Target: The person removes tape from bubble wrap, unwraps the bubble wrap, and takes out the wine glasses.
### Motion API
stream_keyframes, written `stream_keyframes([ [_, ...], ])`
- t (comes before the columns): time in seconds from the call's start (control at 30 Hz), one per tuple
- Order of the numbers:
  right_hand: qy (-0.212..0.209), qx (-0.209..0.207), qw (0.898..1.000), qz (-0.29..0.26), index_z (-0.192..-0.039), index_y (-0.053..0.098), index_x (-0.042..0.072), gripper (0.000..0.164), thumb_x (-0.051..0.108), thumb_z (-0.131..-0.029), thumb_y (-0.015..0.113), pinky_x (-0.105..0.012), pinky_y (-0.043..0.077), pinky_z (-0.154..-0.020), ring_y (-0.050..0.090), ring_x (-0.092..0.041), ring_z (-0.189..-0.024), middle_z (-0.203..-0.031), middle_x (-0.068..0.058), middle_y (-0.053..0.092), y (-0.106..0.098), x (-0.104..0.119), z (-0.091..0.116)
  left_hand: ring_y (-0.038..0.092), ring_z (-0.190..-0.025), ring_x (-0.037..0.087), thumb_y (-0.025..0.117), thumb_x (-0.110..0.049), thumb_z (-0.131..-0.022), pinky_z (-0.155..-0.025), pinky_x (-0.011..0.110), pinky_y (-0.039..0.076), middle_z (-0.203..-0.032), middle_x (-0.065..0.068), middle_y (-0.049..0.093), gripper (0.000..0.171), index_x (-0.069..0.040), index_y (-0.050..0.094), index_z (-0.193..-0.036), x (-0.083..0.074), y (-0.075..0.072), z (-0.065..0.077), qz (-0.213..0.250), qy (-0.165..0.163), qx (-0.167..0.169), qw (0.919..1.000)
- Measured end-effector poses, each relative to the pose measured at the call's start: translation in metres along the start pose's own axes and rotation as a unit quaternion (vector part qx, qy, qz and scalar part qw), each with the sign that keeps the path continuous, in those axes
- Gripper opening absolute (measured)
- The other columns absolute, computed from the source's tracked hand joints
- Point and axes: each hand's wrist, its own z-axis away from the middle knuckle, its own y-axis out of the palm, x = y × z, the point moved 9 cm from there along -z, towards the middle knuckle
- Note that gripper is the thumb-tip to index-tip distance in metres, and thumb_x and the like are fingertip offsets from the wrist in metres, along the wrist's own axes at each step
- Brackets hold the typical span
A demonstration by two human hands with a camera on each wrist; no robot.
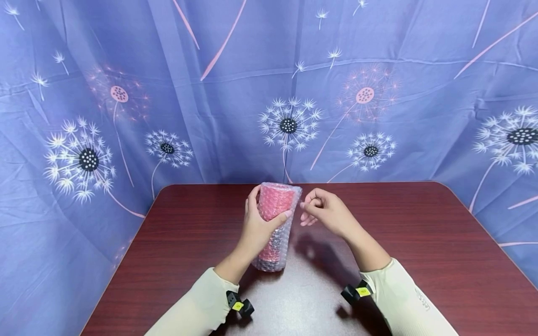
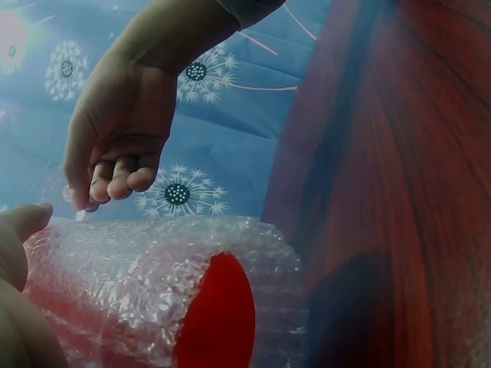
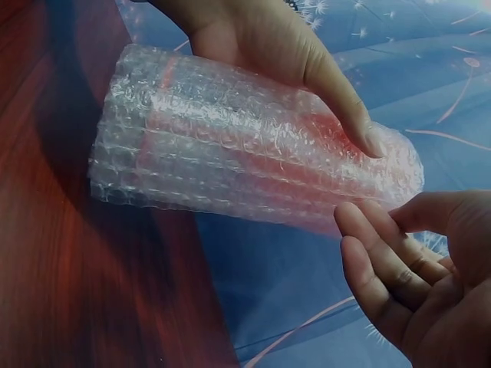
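Note:
A red, cylinder-like object [image 2: 222,314] is rolled up in clear bubble wrap [image 1: 275,242], tilted above the table. My left hand [image 1: 260,228] grips the bundle round its upper part, with the thumb lying across the front. Beside the upper right edge of the wrap is my right hand [image 1: 325,212], its thumb and forefinger pinched together. A small whitish strip [image 2: 81,216] shows at those fingertips in the left wrist view, by the wrap; its kind is unclear. The other right fingers curl loosely, near the wrap in the right wrist view. The object's exact kind is hidden by the wrap.
The dark red wooden table [image 1: 420,242] extends under both arms. Behind it and at the sides hangs a blue curtain [image 1: 235,112] with a dandelion pattern. A small black device with a yellow label [image 1: 363,291] is strapped at each wrist.

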Motion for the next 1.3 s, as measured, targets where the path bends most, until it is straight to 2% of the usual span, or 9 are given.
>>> stream_keyframes([
  [0.17, 0.009, 0.002, 1.000, 0.010, -0.106, 0.052, -0.010, 0.016, 0.004, -0.100, 0.054, -0.045, 0.063, -0.072, 0.076, -0.028, -0.073, -0.082, -0.024, 0.071, -0.0007, -0.0025, -0.0007, 0.050, -0.130, 0.028, 0.089, -0.044, -0.073, -0.109, 0.050, 0.044, -0.149, 0.006, 0.041, 0.102, -0.031, 0.030, -0.154, 0.0012, 0.0003, -0.0011, -0.004, -0.003, 0.002, 1.0000],
  [0.33, 0.006, 0.007, 1.000, 0.017, -0.112, 0.052, -0.011, 0.019, 0.004, -0.101, 0.051, -0.046, 0.062, -0.076, 0.075, -0.039, -0.082, -0.089, -0.028, 0.071, 0.0013, -0.0028, -0.0006, 0.050, -0.131, 0.028, 0.089, -0.043, -0.073, -0.110, 0.050, 0.043, -0.149, 0.006, 0.041, 0.101, -0.030, 0.030, -0.154, 0.0015, 0.0008, -0.0005, -0.006, -0.003, 0.005, 1.0000],
  [0.47, 0.004, 0.011, 1.000, 0.014, -0.117, 0.050, -0.011, 0.021, 0.004, -0.102, 0.049, -0.048, 0.062, -0.079, 0.075, -0.035, -0.084, -0.097, -0.032, 0.070, 0.0028, -0.0034, -0.0002, 0.050, -0.130, 0.027, 0.089, -0.045, -0.073, -0.109, 0.049, 0.044, -0.149, 0.006, 0.041, 0.102, -0.031, 0.029, -0.155, 0.0020, 0.0011, -0.0003, -0.006, -0.004, 0.005, 1.0000],
  [0.57, 0.003, 0.012, 1.000, 0.016, -0.116, 0.049, -0.011, 0.020, 0.005, -0.103, 0.048, -0.042, 0.062, -0.079, 0.076, -0.026, -0.084, -0.101, -0.031, 0.071, 0.0031, -0.0036, 0.0002, 0.050, -0.131, 0.027, 0.089, -0.045, -0.073, -0.109, 0.049, 0.044, -0.150, 0.005, 0.040, 0.103, -0.033, 0.028, -0.155, 0.0016, 0.0003, -0.0005, -0.003, -0.004, 0.003, 1.0000],
  [0.63, 0.000, 0.013, 1.000, 0.020, -0.115, 0.050, -0.011, 0.020, 0.006, -0.104, 0.049, -0.036, 0.062, -0.076, 0.076, -0.026, -0.084, -0.102, -0.030, 0.072, 0.0030, -0.0030, 0.0005, 0.049, -0.131, 0.027, 0.089, -0.046, -0.073, -0.110, 0.050, 0.043, -0.150, 0.005, 0.039, 0.103, -0.033, 0.028, -0.155, 0.0010, -0.0005, -0.0007, 0.000, -0.003, 0.002, 1.0000],
  [0.8, 0.002, -0.002, 1.000, 0.024, -0.112, 0.055, -0.008, 0.019, 0.009, -0.103, 0.052, -0.035, 0.062, -0.069, 0.075, -0.035, -0.081, -0.097, -0.025, 0.074, 0.0008, -0.0015, 0.0002, 0.049, -0.131, 0.027, 0.089, -0.046, -0.073, -0.109, 0.050, 0.044, -0.151, 0.005, 0.039, 0.103, -0.032, 0.028, -0.155, 0.0009, -0.0014, -0.0013, 0.004, -0.003, 0.001, 1.0000],
  [1.0, 0.008, -0.017, 1.000, 0.008, -0.109, 0.056, -0.005, 0.018, 0.010, -0.101, 0.057, -0.044, 0.061, -0.060, 0.071, -0.023, -0.063, -0.074, -0.014, 0.067, -0.0003, -0.0020, 0.0000, 0.050, -0.129, 0.026, 0.089, -0.046, -0.073, -0.108, 0.050, 0.045, -0.149, 0.004, 0.040, 0.103, -0.032, 0.028, -0.155, 0.0026, -0.0017, -0.0016, 0.001, -0.007, -0.006, 1.0000],
  [1.2, -0.004, 0.001, 0.999, -0.039, -0.111, 0.050, -0.012, 0.020, 0.005, -0.101, 0.052, -0.046, 0.062, -0.062, 0.075, -0.021, -0.070, -0.086, -0.022, 0.070, 0.0051, -0.0013, -0.0001, 0.050, -0.129, 0.027, 0.089, -0.045, -0.073, -0.108, 0.050, 0.044, -0.149, 0.006, 0.041, 0.104, -0.032, 0.028, -0.155, 0.0021, -0.0014, -0.0007, 0.004, -0.010, -0.004, 0.9999],
  [1.3, -0.010, -0.001, 0.999, -0.041, -0.108, 0.051, -0.011, 0.019, 0.005, -0.100, 0.056, -0.047, 0.062, -0.064, 0.074, -0.021, -0.069, -0.083, -0.019, 0.070, 0.0055, -0.0007, -0.0005, 0.053, -0.127, 0.027, 0.088, -0.045, -0.074, -0.105, 0.048, 0.047, -0.148, 0.006, 0.044, 0.102, -0.032, 0.027, -0.155, 0.0016, 0.0004, -0.0008, 0.011, -0.007, 0.007, 0.9999],
])
